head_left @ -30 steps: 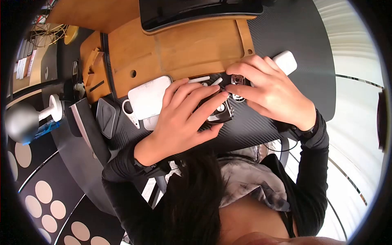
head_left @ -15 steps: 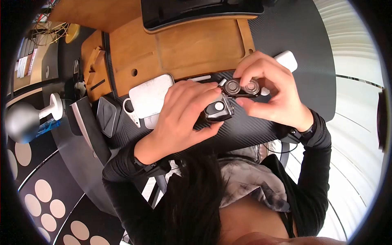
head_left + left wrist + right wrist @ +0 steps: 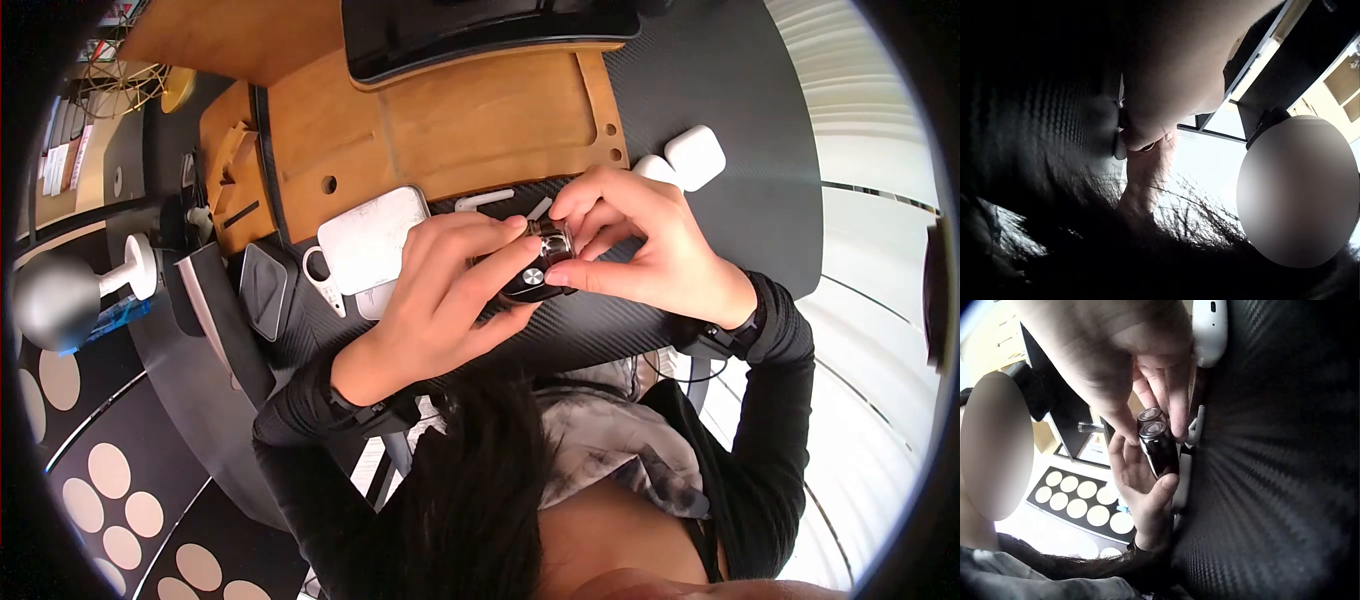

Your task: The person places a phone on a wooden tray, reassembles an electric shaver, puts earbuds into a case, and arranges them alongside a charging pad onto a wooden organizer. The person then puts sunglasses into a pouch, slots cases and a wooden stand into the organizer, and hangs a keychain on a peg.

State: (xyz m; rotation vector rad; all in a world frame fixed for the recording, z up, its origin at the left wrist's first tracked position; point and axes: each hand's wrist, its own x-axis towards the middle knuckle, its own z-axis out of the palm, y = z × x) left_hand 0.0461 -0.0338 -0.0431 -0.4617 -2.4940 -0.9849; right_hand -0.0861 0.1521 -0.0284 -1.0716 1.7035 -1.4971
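A small black electric shaver (image 3: 537, 268) with two round cutter heads (image 3: 1150, 423) is held above the black carbon-pattern mat (image 3: 720, 90). My left hand (image 3: 468, 268) grips its body from the left, fingers curled round it. My right hand (image 3: 592, 240) pinches the head end between thumb and fingertips (image 3: 1172, 394). In the right wrist view the shaver (image 3: 1160, 450) stands nearly upright, with the left hand (image 3: 1141, 487) under it. The left wrist view is dark and shows only the palm (image 3: 1172, 69) close up.
A wooden tray (image 3: 440, 110) lies behind the hands, under a black monitor base (image 3: 480, 30). A white flat device (image 3: 368, 238) and a white key-shaped tool (image 3: 322, 278) sit to the left. Two white cases (image 3: 695, 155) lie at right, and small white sticks (image 3: 485, 198) behind the hands.
The shaver came up off the mat. Half a second ago its head showed both round cutters facing the camera; now it is turned upright between both hands, and the white cases are uncovered.
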